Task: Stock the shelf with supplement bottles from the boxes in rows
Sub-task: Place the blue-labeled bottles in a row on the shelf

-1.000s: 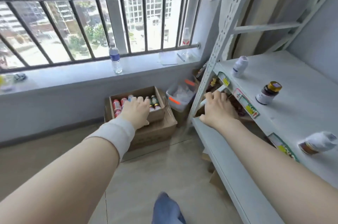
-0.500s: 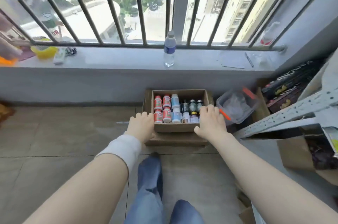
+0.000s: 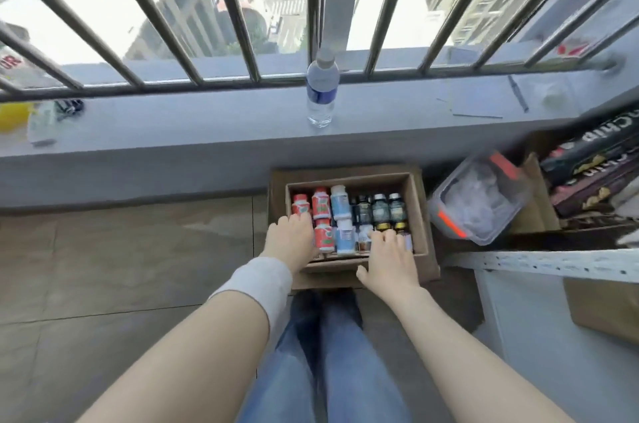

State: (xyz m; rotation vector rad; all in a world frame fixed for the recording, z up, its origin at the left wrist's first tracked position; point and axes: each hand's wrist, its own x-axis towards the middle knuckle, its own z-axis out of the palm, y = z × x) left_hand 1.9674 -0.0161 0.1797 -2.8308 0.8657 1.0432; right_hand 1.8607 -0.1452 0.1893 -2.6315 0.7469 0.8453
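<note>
Left hand point(image 3: 292, 236), right hand point(image 3: 387, 256) gone from rim into box point(image 3: 420, 215), onto bottles point(image 3: 340, 204). Right spread, relaxed; left grip unclear. Pickup starting.

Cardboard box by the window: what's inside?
The cardboard box holds rows: red bottles left, blue-white bottles middle, dark green bottles right. The left hand and right hand cover part of the front row, so those bottles and its floor cannot be seen.
</note>
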